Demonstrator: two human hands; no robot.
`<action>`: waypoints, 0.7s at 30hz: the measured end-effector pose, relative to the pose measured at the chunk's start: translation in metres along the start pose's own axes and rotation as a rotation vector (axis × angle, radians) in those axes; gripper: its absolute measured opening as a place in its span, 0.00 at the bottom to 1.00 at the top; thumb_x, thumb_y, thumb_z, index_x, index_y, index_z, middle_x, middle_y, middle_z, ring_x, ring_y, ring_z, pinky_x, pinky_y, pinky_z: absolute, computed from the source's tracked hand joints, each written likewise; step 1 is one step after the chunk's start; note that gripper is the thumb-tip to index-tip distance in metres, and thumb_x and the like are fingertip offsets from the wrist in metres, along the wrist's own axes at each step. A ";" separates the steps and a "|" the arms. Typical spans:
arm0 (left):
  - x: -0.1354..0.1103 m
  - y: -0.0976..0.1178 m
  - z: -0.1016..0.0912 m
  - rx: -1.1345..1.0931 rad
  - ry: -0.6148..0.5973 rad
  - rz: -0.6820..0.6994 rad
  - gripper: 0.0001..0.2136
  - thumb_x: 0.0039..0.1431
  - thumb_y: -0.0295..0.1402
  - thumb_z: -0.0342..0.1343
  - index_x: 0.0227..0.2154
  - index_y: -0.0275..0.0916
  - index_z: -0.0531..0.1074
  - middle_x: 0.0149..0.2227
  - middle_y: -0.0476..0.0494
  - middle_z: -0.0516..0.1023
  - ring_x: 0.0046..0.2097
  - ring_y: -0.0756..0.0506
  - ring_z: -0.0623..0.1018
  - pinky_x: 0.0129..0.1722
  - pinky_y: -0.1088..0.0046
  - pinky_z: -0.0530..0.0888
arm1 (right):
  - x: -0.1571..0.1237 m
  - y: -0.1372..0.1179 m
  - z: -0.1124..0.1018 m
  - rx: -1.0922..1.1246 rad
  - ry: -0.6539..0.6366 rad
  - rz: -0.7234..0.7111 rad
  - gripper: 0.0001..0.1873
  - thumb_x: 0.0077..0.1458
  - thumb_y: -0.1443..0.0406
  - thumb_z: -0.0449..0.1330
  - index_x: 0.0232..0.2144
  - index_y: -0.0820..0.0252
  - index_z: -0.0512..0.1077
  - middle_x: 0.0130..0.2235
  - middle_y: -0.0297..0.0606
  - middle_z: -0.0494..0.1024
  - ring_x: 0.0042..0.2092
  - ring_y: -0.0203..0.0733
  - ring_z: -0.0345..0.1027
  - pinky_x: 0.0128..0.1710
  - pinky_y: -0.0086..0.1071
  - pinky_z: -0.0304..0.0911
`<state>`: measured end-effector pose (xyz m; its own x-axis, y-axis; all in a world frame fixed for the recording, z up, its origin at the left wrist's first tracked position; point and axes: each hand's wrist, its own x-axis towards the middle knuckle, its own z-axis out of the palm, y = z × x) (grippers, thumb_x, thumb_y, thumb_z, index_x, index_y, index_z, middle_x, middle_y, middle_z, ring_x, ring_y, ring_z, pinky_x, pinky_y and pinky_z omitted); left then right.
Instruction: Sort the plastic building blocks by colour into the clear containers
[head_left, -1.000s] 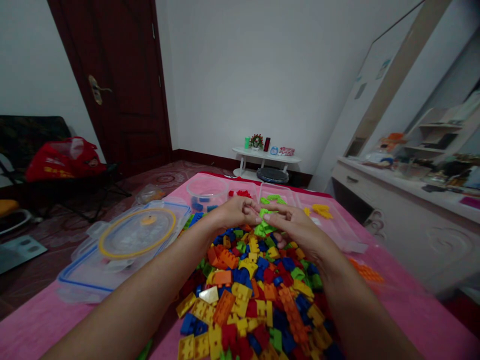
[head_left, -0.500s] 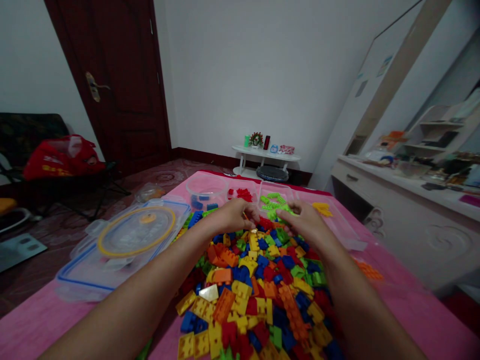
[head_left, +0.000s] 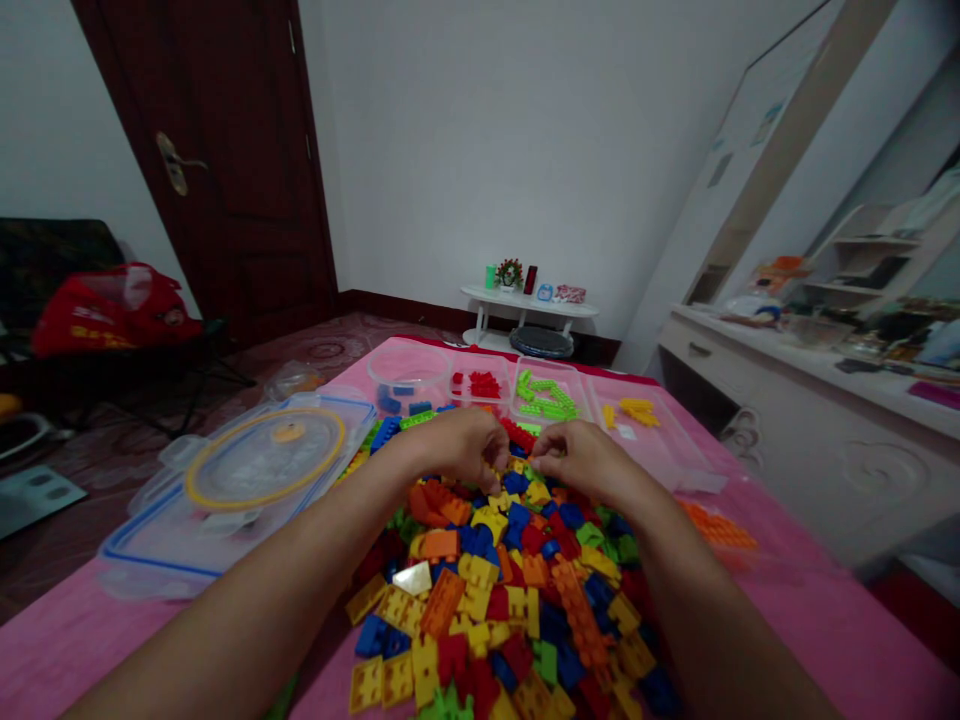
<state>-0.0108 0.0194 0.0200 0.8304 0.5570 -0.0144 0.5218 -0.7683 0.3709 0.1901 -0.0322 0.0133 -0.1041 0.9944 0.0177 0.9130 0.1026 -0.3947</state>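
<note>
A big heap of toy building bricks [head_left: 480, 570] in yellow, blue, red, orange and green covers the middle of the pink cloth [head_left: 795, 640]. At the heap's far side my left hand [head_left: 472, 445] reaches in with its fingers curled down among the bricks. Close by on the right, my right hand [head_left: 581, 455] has thumb and fingers bent together just over the bricks. Whatever lies between the fingertips of either hand is too small or hidden to name. Behind them, one clear box [head_left: 514, 395] holds green bricks [head_left: 551, 400] and another holds red bricks [head_left: 480, 385].
A round clear tub [head_left: 409, 362] with blue bricks stands at the back left. Yellow bricks [head_left: 637, 410] lie in a clear tray [head_left: 686, 450], and orange bricks [head_left: 716, 525] are at the right. Clear lids [head_left: 262, 465] are stacked on the left.
My right hand has moved down from the green box to the heap, and the green brick it held is no longer in it. My left hand has shifted slightly down.
</note>
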 end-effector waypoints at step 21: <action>0.010 0.004 0.024 0.387 0.130 -0.127 0.13 0.46 0.35 0.53 0.35 0.45 0.76 0.33 0.42 0.79 0.36 0.40 0.77 0.31 0.69 0.71 | 0.006 -0.016 0.026 -0.156 0.103 -0.091 0.18 0.45 0.70 0.55 0.40 0.56 0.75 0.40 0.37 0.78 0.42 0.41 0.68 0.39 0.30 0.56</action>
<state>0.0043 0.0146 -0.0014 0.7363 0.6708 0.0888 0.6736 -0.7391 -0.0025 0.1650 -0.0289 -0.0043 -0.1548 0.9774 0.1439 0.9526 0.1863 -0.2406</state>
